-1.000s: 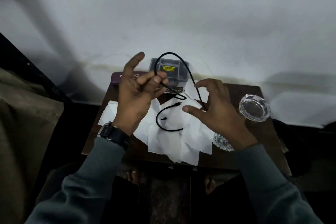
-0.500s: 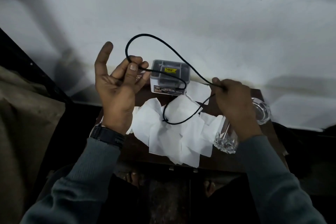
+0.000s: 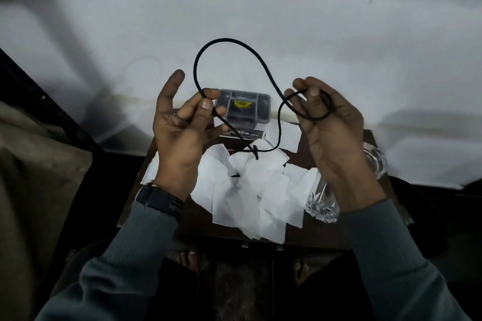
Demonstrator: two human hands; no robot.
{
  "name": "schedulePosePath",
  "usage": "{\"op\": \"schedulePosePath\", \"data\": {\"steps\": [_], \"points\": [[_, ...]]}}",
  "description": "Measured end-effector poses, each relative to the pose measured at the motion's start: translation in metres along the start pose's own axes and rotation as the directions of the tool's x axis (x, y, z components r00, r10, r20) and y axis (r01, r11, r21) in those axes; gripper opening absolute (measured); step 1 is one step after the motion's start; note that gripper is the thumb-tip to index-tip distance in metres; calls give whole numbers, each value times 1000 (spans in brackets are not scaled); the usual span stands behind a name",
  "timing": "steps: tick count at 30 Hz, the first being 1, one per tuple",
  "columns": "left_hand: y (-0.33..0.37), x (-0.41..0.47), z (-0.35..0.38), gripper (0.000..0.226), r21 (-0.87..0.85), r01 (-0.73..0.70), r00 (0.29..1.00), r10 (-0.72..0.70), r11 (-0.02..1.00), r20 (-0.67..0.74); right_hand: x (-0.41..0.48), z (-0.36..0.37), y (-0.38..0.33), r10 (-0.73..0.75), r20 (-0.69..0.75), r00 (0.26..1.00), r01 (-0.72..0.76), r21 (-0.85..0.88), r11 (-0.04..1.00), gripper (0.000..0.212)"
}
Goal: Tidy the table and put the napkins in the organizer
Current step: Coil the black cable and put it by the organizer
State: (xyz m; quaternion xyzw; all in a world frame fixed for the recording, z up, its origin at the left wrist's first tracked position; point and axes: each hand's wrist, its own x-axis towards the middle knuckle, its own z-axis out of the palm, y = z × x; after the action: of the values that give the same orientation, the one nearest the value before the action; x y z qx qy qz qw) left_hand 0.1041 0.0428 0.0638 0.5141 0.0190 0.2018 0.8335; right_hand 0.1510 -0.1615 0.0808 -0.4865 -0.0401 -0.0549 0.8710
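A thin black cable (image 3: pixel 232 41) arcs in a loop above the small brown table (image 3: pixel 336 154). My left hand (image 3: pixel 182 133) pinches one part of it between thumb and fingers, index finger raised. My right hand (image 3: pixel 331 125) grips a small coil of the same cable, palm up. The cable's loose ends hang down over several white napkins (image 3: pixel 260 190) spread across the table. A grey organizer (image 3: pixel 245 109) with compartments and a yellow label stands at the table's far edge, partly behind my left hand.
A cut-glass tumbler (image 3: pixel 322 206) lies on the table's right side under my right wrist. Another clear glass piece (image 3: pixel 378 161) shows behind that hand. A white sheet-covered surface (image 3: pixel 260 21) lies beyond the table. Bare feet show below the table.
Both hands have risen and come closer to the camera. The right hand has turned palm up and now holds a small coil of cable; the big loop stands higher.
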Motion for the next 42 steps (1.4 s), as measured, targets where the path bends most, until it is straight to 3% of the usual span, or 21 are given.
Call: {"op": "schedulePosePath", "data": {"steps": [3, 6, 10, 13, 15, 17, 19, 23, 25, 27, 29, 31, 36, 39, 42], "points": [[4, 4, 4, 55, -108, 45, 999, -47, 993, -12, -6, 7, 9, -32, 131, 991, 68, -281, 957, 17], [8, 9, 7, 54, -215, 61, 997, -69, 975, -30, -12, 14, 18, 84, 281, 956, 83, -535, 841, 17], [11, 13, 5, 49, -335, 73, 994, -95, 939, -50, -22, 17, 27, 330, 419, 846, -5, -612, 791, 27], [13, 14, 5, 53, -339, 109, 990, -134, 935, -50, -21, 18, 21, 299, 408, 863, -18, -567, 824, 29], [10, 12, 9, 57, -222, 136, 990, -140, 965, -5, -18, 24, 14, 209, 350, 913, -6, -503, 864, 23], [2, 4, 15, 57, 22, 74, 995, -75, 997, 60, -15, 32, 6, 155, 274, 949, -45, -370, 928, 16], [-5, -5, 20, 59, 183, 15, 983, -48, 983, 175, -12, 36, -1, 142, 206, 968, -94, -225, 970, 11], [-14, -18, 19, 70, 391, -41, 903, -133, 920, 409, -8, 37, -12, 136, 125, 983, -128, -71, 989, 13], [-15, -21, 16, 57, 547, -253, 875, -53, 798, 481, -9, 39, -16, 136, 118, 984, -130, -55, 990, 14], [-12, -22, 16, 39, 634, -496, 829, 106, 593, 549, -11, 43, -20, 120, 133, 984, -113, -56, 992, 15], [-10, -21, 17, 33, 651, -598, 789, 200, 469, 581, -12, 46, -25, 90, 170, 981, -76, -84, 994, 16], [-9, -22, 18, 29, 656, -560, 822, 235, 506, 519, -15, 48, -32, 61, 213, 975, -35, -123, 992, 20], [-2, -23, 24, 30, 480, -403, 915, 338, 780, 219, -18, 51, -43, 13, 157, 988, 28, -253, 967, 29], [7, -22, 24, 31, 368, -301, 954, 273, 880, 127, -16, 43, -46, -97, 95, 991, 129, -433, 892, 30], [26, -20, 22, 35, 124, -108, 975, 80, 986, 209, -17, 40, -48, -282, 218, 934, 356, -620, 699, 17]]}}
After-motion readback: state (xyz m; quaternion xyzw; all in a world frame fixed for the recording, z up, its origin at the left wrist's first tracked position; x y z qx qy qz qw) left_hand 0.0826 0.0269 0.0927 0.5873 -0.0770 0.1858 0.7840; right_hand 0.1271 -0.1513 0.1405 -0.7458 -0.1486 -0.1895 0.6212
